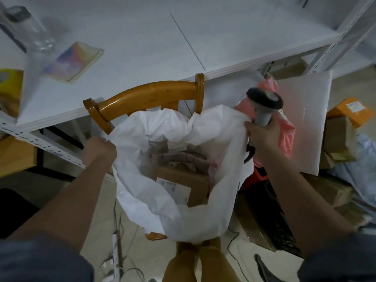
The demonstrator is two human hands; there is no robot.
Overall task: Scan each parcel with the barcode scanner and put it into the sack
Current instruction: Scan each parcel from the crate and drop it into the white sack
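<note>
**Sack held open on the chair, scanner in the right hand**

While both hands hold its rim apart, the white plastic sack [183,210] sits open on the seat of a brown wooden chair [146,96], its mouth facing up toward the camera. Inside it lies a brown cardboard parcel [183,178] with a white label on its top, and across the far end of that box rests a pale pink soft-wrapped parcel [193,159]. The left hand [99,151] has its fingers curled tight round the sack's left rim. The right hand [262,133] grips the grey handle of a barcode scanner [264,102], whose dark head points up and away, and the same hand touches the sack's right rim; whether it also pinches the plastic I cannot tell.

Just behind the scanner a pink plastic mailer [284,137] hangs beside a large flat white padded parcel [305,123] that leans upright on the floor. To the right of that, more brown cardboard boxes [337,139] and an orange one [354,110] are piled on the floor.

Behind the chair runs the front edge of a white counter [162,37]. Near its left edge lie a thin booklet with a rainbow-coloured cover [75,60], a blurred clear glass bottle [32,31] and a yellow packet [10,86]. Cables [118,241] trail over the floor left of the chair.
</note>
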